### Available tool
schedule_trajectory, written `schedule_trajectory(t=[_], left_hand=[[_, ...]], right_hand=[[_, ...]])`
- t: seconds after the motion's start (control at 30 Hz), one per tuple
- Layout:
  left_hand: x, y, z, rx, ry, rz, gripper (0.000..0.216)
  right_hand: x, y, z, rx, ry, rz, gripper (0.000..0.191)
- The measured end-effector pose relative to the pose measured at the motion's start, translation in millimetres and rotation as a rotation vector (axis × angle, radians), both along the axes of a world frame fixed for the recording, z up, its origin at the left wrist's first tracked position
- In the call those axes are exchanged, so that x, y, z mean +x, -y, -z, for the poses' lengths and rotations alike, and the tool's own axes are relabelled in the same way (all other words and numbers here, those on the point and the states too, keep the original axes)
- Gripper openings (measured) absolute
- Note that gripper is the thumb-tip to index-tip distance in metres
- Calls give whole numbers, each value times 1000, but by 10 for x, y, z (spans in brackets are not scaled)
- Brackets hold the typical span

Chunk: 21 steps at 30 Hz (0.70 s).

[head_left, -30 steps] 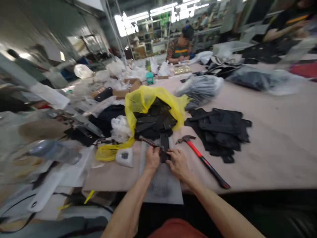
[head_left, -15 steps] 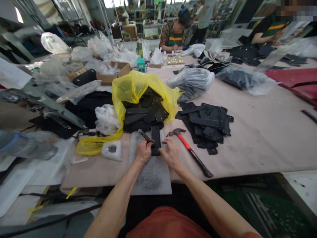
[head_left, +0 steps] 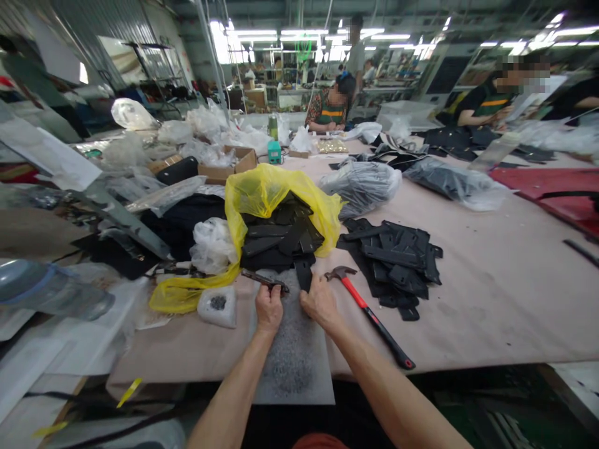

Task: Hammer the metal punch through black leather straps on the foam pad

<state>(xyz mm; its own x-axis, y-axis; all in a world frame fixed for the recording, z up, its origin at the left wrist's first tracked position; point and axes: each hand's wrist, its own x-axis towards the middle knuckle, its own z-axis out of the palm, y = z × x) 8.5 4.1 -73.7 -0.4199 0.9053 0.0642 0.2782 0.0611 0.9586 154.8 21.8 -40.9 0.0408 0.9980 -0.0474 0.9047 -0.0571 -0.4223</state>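
My left hand (head_left: 269, 306) is closed round a thin dark metal tool (head_left: 263, 280) that sticks out to the left over a grey pad (head_left: 292, 349). My right hand (head_left: 319, 301) pinches the near end of a black strap piece (head_left: 304, 272) lying on the pad, just in front of the yellow bag (head_left: 266, 190) full of similar black pieces. A hammer with a red and black handle (head_left: 372, 316) lies just right of my right hand. A loose pile of black strap pieces (head_left: 395, 259) sits further right.
A small clear bag of tiny dark parts (head_left: 217, 305) lies left of the pad. White and clear plastic bags (head_left: 213, 245), a cardboard box (head_left: 227, 166) and dark material crowd the left. Bagged black goods (head_left: 360, 184) lie behind. Other people work at the far side.
The camera has shifted and tilted up. My hands have moved slightly apart; the black piece now lies further forward under my right fingers and the tool points more to the left.
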Motion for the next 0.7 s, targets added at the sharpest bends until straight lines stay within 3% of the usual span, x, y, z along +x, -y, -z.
schedule_trajectory(t=[0.13,0.2,0.33,0.4,0.43,0.5,0.57,0.7], left_hand=[[3,2,-21,10,15,17,19],[7,5,-36,3,30,31,18],[12,15,-60,-15,54,68,19],[14,20,-71,-16,56,75,19],[15,22,-75,-15,51,73,19],[18,21,-84,-11,24,60,19],[22,15,-91,0,-21,50,17],[31,-7,-96,2,-27,53,18]], right_hand=[[483,16,29,-104,-217,15,38],[843,-53,-68,-55,-266,47,35],[1561,-406,-504,282,-220,311,46],[1742,-606,-717,462,-122,467,51],[1749,-686,-789,498,-87,483,51],[1583,-791,-843,427,-44,346,45],[1217,-842,-782,248,-21,85,38],[339,-952,-565,193,22,-112,32]])
